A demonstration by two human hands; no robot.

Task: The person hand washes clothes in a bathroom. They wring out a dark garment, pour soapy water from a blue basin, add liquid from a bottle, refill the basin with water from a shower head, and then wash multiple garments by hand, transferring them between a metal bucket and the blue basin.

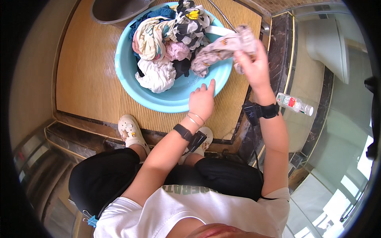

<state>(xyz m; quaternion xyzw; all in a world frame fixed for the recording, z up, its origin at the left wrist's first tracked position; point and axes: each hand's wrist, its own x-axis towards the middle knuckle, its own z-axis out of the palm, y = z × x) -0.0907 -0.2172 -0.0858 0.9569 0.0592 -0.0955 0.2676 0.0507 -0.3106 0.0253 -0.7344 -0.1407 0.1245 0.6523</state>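
A light-blue plastic basin [166,105] holds several crumpled garments. My right hand [256,64] grips a twisted pinkish-grey patterned cloth [215,52], whose far end hangs over the basin's right side. Over the near rim is my left hand [202,99], its index finger pointing out, with nothing in it. Among the heap I see a white garment [157,76], a pink one [177,50], a cream printed one [150,38], a black-and-white patterned one [190,31] and a dark-blue one [160,12]. Black cloth [182,67] shows beneath them.
A white shower handle [219,30], partly hidden by the cloth, joins a metal hose [221,13]. Behind the basin stands a dark tub [116,13]. The basin rests on ribbed tan flooring [86,74]. A plastic bottle [293,104] lies right, near a toilet [326,47]. Clogs [131,128] are in front.
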